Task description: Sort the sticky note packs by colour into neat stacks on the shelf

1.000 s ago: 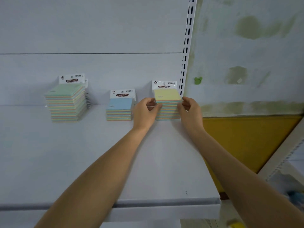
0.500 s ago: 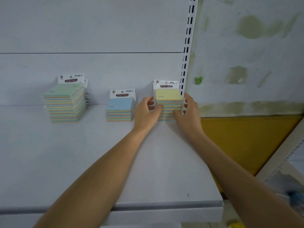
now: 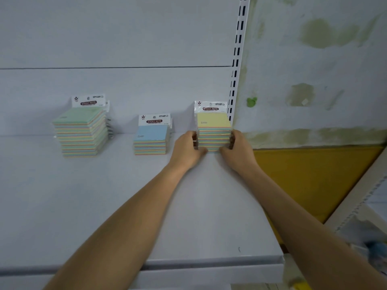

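Three stacks of sticky note packs stand along the back of the white shelf [image 3: 104, 206]. The green-topped stack [image 3: 80, 132] is tallest, at the left. A blue-topped stack [image 3: 151, 141] sits in the middle. The yellow-topped stack [image 3: 214, 130] stands at the right, against the slotted upright. My left hand [image 3: 186, 149] presses the yellow stack's left side and my right hand [image 3: 237, 148] presses its right side, thumbs at its front lower edge. The lower packs are partly hidden by my fingers.
A slotted white upright [image 3: 236, 65] rises just right of the yellow stack. Beyond it is a stained wall with a yellow panel [image 3: 314, 174] below. The shelf's front lip [image 3: 209, 261] runs near the bottom. Another rack edge [image 3: 356, 206] shows at the lower right.
Both hands slid down from the top of the yellow stack to its lower sides, closing in around it. The other two stacks have not moved.
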{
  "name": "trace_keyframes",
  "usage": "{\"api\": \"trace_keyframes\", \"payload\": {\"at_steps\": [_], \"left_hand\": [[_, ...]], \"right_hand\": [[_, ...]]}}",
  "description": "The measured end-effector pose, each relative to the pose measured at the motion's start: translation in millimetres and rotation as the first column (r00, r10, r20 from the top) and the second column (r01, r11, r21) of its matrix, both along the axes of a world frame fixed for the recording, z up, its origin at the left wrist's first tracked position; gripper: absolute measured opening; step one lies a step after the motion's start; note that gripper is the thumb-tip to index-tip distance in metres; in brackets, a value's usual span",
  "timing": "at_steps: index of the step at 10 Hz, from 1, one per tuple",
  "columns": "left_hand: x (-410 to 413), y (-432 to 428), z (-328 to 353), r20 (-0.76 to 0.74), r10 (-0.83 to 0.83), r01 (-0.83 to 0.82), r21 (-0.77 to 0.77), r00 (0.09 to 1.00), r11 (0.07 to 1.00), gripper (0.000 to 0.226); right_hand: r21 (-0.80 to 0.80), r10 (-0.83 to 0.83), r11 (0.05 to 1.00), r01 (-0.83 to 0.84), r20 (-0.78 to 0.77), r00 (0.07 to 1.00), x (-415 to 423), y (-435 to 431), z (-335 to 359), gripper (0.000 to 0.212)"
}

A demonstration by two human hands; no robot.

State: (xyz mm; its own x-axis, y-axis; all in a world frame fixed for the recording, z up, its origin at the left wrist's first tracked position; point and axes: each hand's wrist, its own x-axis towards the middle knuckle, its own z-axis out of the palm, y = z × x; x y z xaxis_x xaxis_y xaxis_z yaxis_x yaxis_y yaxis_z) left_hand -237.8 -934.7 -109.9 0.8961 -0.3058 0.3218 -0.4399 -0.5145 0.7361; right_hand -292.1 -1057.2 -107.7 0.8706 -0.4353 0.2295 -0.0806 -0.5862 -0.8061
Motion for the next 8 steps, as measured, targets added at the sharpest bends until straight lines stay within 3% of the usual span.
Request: {"api": "trace_keyframes", "payload": {"at_steps": [2, 4, 6, 7, 8], "left_hand": [[1, 0, -1, -0.007, -0.016, 0.016, 0.049, 1.000, 0.999, 0.036], [-9, 7, 9, 0.017, 0.025, -0.026, 0.107, 1.000, 0.994, 0.039], [-7, 39, 51, 0.216, 0.035, -0.062, 0.118, 0.976, 0.991, 0.045], [-2, 74, 78, 0.369, -0.001, -0.074, 0.188, 0.929, 0.979, 0.044], [0, 112, 100, 0.421, -0.018, -0.127, 0.313, 0.907, 0.941, 0.042]], "right_hand": [[-0.019, -0.002, 1.000, 0.002, -0.009, 1.000, 1, -1, -3, 0.047], [0.053, 0.007, 0.999, -0.009, 0.040, 0.999, -8, 8, 5, 0.072], [-0.117, 0.051, 0.992, -0.038, 0.107, 0.993, -22, 6, 30, 0.066], [-0.204, 0.068, 0.978, -0.036, 0.150, 0.986, -23, 12, 47, 0.064], [-0.333, 0.121, 0.941, -0.064, 0.156, 0.980, -25, 24, 61, 0.060]]}}
